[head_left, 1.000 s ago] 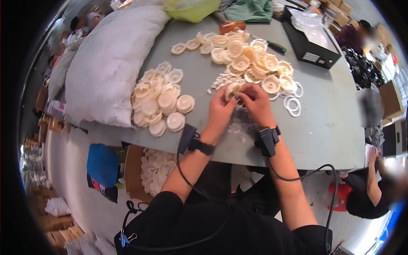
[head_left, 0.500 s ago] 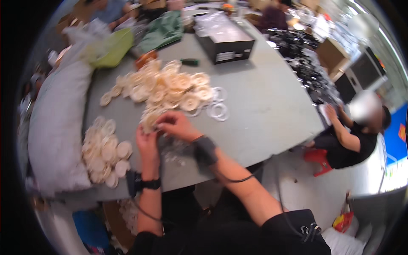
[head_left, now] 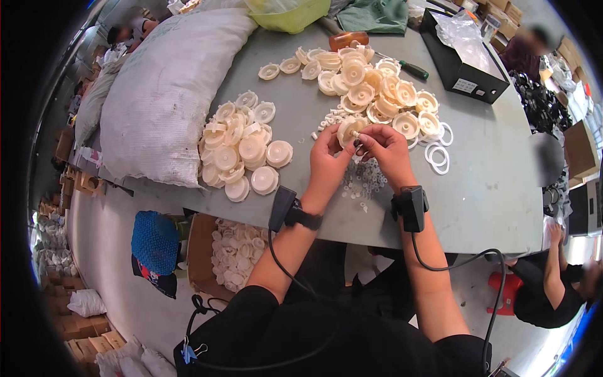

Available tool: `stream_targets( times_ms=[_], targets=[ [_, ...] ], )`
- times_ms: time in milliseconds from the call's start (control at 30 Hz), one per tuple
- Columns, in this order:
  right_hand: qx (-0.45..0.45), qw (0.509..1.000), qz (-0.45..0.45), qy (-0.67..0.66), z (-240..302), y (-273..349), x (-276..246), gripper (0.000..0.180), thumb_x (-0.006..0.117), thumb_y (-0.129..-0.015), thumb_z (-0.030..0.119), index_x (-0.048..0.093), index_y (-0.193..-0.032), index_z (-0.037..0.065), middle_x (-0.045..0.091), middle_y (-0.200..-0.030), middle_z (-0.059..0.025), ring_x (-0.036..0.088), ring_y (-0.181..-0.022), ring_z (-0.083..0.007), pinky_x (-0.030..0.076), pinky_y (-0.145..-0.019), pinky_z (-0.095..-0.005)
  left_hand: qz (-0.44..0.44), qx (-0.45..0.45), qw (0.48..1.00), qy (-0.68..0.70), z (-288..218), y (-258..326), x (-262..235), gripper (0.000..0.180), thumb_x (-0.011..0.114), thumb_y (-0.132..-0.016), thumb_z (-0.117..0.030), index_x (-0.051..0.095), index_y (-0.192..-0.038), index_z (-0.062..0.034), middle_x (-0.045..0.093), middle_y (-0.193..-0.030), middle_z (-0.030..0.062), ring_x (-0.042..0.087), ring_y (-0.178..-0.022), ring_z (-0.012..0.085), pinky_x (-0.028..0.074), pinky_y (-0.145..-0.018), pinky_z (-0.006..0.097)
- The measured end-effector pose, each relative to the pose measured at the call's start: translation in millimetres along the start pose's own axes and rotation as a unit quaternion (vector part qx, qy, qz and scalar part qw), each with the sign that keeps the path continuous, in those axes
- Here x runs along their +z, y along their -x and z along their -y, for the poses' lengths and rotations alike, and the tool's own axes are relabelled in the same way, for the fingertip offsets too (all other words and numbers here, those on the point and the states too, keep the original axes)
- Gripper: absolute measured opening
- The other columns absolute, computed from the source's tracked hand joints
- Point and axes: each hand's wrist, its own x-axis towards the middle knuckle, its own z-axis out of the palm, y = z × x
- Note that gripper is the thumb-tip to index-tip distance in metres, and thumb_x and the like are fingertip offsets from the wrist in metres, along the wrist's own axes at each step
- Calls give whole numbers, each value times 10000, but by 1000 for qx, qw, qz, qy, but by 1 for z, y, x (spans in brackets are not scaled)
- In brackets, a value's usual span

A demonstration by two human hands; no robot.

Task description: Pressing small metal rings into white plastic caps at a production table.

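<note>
My left hand (head_left: 328, 162) is closed on the rim of a cream round plastic part (head_left: 346, 130), tilted up so its face shows. My right hand (head_left: 388, 151) pinches a small piece (head_left: 356, 135) at the middle of that part; a dark bit by the fingertips is too small to make out. Just beyond both hands lies a heap of similar cream round parts (head_left: 361, 93). Beside my left fingers are small white tubular pieces (head_left: 329, 119). Little translucent pieces (head_left: 363, 182) are scattered on the table under my hands.
Another pile of cream discs (head_left: 251, 149) sits left on the grey table (head_left: 483, 207), by a big white sack (head_left: 169, 94). White rings (head_left: 438, 158), a green-handled screwdriver (head_left: 413, 70) and a black box (head_left: 465, 69) lie right. Below is a carton (head_left: 201, 251); a person sits at right.
The whole view has swung toward the left, so the table and heaps appear farther right. Both hands stay together at the round part, whose face now shows more plainly.
</note>
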Motion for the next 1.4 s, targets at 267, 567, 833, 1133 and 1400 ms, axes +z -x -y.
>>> stream_targets(
  times_ms=[267,567,833,1133,1400],
  targets=[
    [-24,999,-11,43,-1,-1,-1,107,614,-810,87,588,-876,7,632,-762,-34,567,-645,-78,452,-548,-204,6,19,999,-40,5,-1,1,280,591,-835,-46,493,-1094,0,598,-980,73,585,-866,122,476,-758,253],
    [-30,998,-12,55,-6,0,-2,101,610,-811,86,584,-864,5,629,-767,-26,568,-662,-71,458,-563,-207,16,34,997,-61,4,0,0,249,573,-842,-52,488,-1072,-10,599,-915,66,597,-774,116,484,-681,241],
    [31,999,23,-25,3,-1,-2,112,600,-818,81,573,-889,-1,627,-788,-38,589,-680,-88,481,-577,-214,8,4,1000,17,1,-3,5,315,577,-850,-68,439,-1126,-7,564,-997,61,574,-849,111,479,-714,234],
    [54,990,40,-127,-1,0,-7,194,622,-811,114,588,-962,-3,624,-855,-36,585,-722,-90,492,-597,-222,37,-30,997,62,-4,-4,4,346,596,-844,-75,436,-1138,14,561,-1048,78,562,-925,112,476,-785,231],
    [-21,1000,11,0,-3,0,-1,166,624,-805,72,597,-940,-20,632,-833,-45,590,-735,-89,489,-636,-221,23,-43,998,47,-5,-3,2,306,615,-840,-104,493,-1089,26,585,-996,66,575,-883,108,481,-764,232]
  ],
)
